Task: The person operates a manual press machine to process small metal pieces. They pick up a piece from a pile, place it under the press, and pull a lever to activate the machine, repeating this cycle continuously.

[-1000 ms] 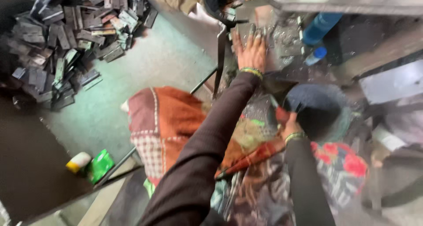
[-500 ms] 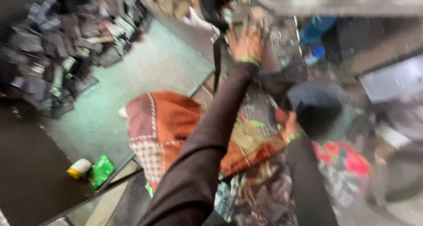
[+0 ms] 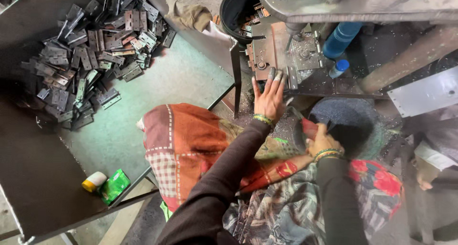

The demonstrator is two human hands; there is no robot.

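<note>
While the left hand (image 3: 269, 98) lies flat and open-fingered on the grey metal press plate (image 3: 267, 54), the right hand (image 3: 323, 141), nearer the body, clasps a dark round shavings-filled basin (image 3: 348, 125) just right of it.

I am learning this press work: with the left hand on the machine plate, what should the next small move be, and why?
Probably pull the left hand back a little. Its fingertips lie flat on the metal plate under the machine head, and it holds nothing. The right hand rests low by the dark bowl.
</note>
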